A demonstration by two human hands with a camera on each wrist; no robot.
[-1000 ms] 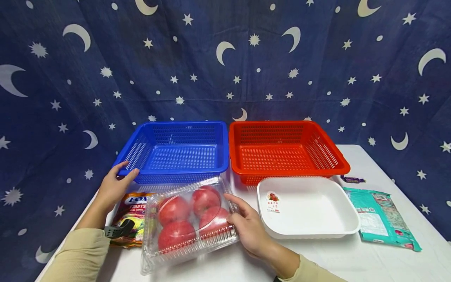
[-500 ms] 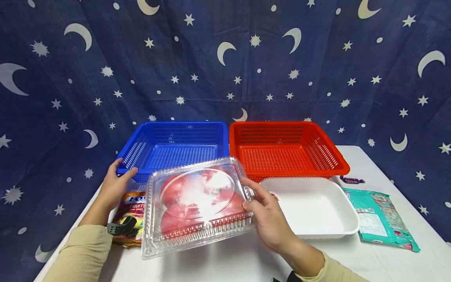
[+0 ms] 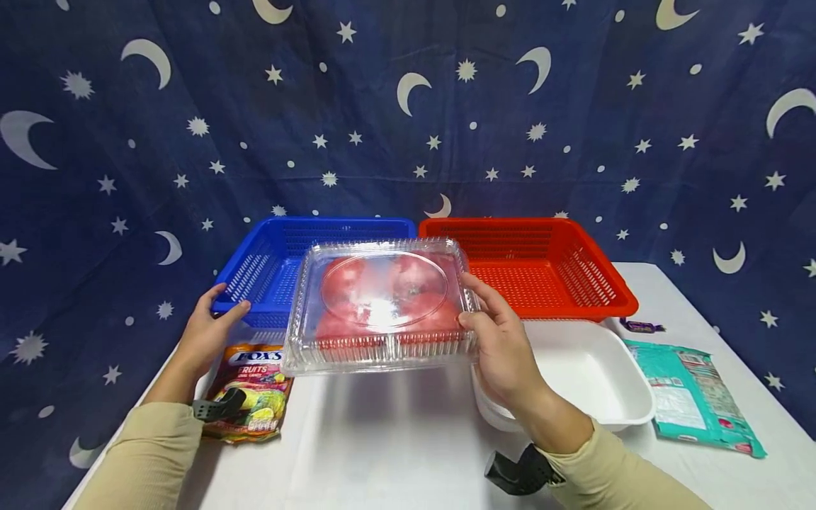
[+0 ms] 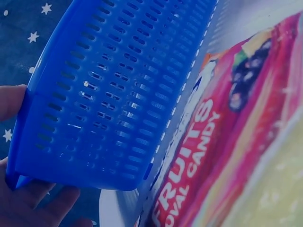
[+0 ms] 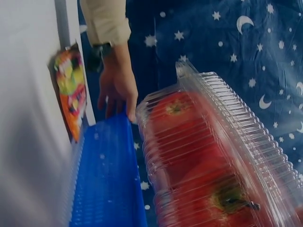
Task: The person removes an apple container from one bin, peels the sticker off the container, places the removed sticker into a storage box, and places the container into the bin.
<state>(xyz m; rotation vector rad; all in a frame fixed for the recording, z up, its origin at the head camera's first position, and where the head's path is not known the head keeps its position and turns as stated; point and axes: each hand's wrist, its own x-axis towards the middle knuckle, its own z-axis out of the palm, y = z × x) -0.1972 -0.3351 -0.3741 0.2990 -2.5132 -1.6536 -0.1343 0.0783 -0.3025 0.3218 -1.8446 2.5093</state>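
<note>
The right hand [image 3: 500, 347] grips the right side of the clear clamshell box [image 3: 381, 306], thumb on the lid edge and fingers [image 3: 477, 320] curled beneath. The box holds 4 red apples [image 3: 382, 297] and hangs in the air, off the table [image 3: 395, 439], over the near rim of the blue basket [image 3: 268, 262] where it meets the red basket [image 3: 548, 269]. The left hand [image 3: 207, 333] holds the blue basket's near left corner, thumb on the rim and fingers [image 4: 28, 203] curled under it, steadying it near the table's left edge. With 1 hand carrying the load from a single side, the box is best kept level so the thin lid does not pop; the grip should stay firm but not crush the plastic. A fruit candy bag [image 3: 251, 389] lies beside the left wrist, a white tray [image 3: 593, 375] in front of the red basket, and a teal packet [image 3: 695, 404] near the table's right edge.
</note>
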